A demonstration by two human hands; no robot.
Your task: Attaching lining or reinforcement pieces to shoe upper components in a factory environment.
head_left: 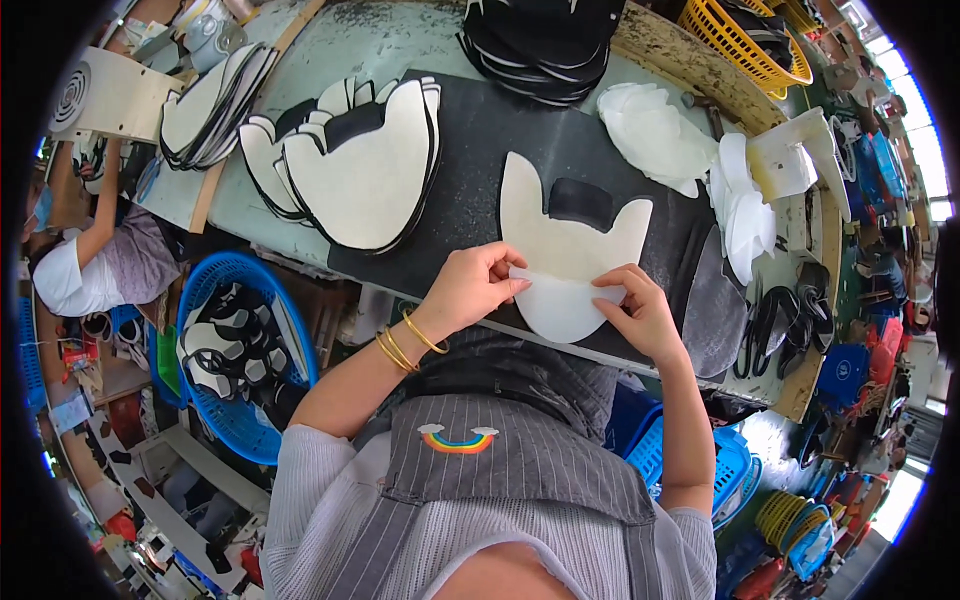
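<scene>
In front of me a cream shoe-upper piece (575,245) with two upward prongs lies on the black work mat (465,180). Over its rounded lower end sits a thin white toe-shaped sheet (560,308). My left hand (475,287) pinches the sheet's upper left corner between thumb and fingers. At the opposite corner my right hand (640,305) also pinches the sheet, thumb and fingers closed on its edge. A black patch (581,203) shows between the prongs of the upper piece.
Stacks of cream upper pieces (355,185) lie to the left, black pieces (540,50) at the back. White sheets (655,135) are piled at the right, near scissors (768,325). A blue basket (250,440) holding shoe parts stands left of me. Another person (105,250) sits at the far left.
</scene>
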